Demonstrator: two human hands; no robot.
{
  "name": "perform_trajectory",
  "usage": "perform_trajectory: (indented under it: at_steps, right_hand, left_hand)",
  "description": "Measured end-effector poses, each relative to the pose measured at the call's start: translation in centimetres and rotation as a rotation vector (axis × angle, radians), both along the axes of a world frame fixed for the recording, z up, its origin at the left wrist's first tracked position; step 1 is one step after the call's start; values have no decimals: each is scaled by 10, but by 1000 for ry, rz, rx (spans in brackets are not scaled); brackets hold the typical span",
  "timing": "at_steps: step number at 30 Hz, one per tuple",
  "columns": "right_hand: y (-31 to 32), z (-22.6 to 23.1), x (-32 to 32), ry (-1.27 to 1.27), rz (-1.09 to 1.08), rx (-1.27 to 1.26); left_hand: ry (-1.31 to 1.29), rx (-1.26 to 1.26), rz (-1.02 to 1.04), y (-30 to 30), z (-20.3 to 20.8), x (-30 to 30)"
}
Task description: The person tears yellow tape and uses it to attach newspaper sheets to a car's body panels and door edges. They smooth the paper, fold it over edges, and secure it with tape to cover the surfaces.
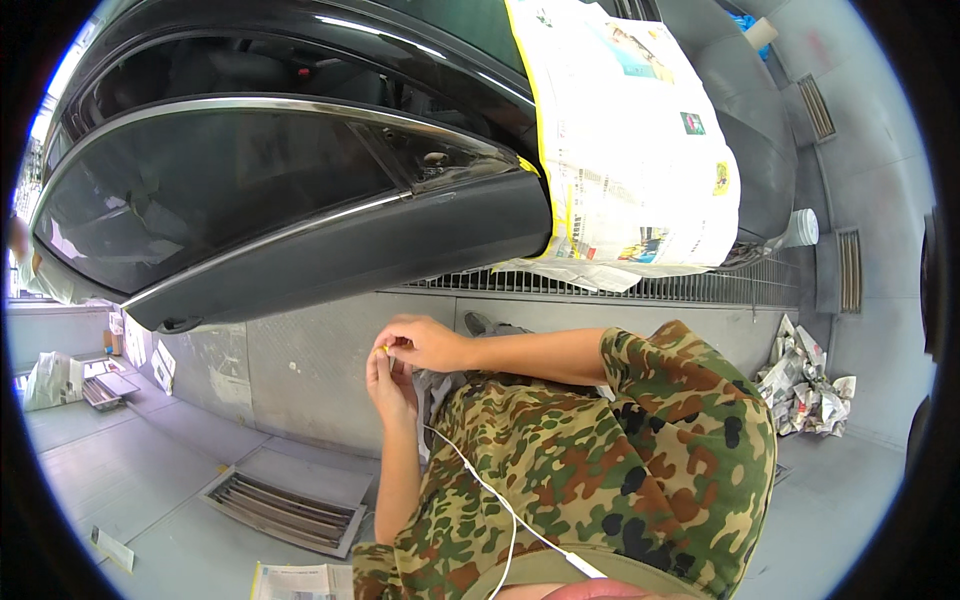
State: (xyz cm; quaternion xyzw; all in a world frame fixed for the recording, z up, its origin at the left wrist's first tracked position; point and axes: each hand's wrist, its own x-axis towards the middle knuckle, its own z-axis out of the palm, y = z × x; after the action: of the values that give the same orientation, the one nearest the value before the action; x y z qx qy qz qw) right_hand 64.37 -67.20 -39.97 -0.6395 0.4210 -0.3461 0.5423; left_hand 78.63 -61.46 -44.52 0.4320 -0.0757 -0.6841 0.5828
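Note:
My two hands meet in front of my body, close to the open car door [350, 255]. A tiny yellow piece [384, 349], which looks like masking tape, is pinched where the fingertips come together. My right hand [428, 343] reaches in from the right with its fingers bent and closed on this piece. Just below it, my left hand [388, 388] points upward, thumb and fingers pressed together at the same bit. The door is dark, with a glossy window [240, 190] and a bright trim strip. Yellow tape [527, 166] shows at the door's front corner.
Newspaper sheets [630, 150] edged with yellow tape cover the car's front side. Crumpled newspaper [805, 380] lies on the floor at right. A floor grating [700, 288] runs beside the car, and a slatted vent [285, 510] is at lower left. A white cable [480, 480] hangs over my shirt.

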Motion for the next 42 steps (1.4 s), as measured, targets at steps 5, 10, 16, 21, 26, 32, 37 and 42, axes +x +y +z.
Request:
perform_trajectory:
  at_steps: [5, 10, 16, 21, 26, 32, 37, 42]
  right_hand:
    - [-7, 8, -1, 81, -124, -166]
    - [-3, 15, 9, 135, -13, -108]
    - [11, 29, 35, 118, 235, -91]
    - [28, 42, 64, 152, 528, -135]
    - [45, 59, 85, 167, 737, -223]
    - [54, 61, 82, 102, 833, -254]
    - [48, 62, 69, 64, 848, -326]
    - [51, 68, 50, 63, 860, -336]
  left_hand:
    - [92, -43, -27, -22, 5, 3]
    - [-49, 40, 14, -13, 4, 14]
    - [94, 81, 142, 30, 16, 27]
    - [184, 26, 329, 74, 32, 42]
    - [320, -63, 418, 109, 34, 54]
    - [508, -109, 399, 121, 30, 55]
    - [614, -86, 276, 111, 42, 53]
    - [545, -105, 73, 88, 2, 44]
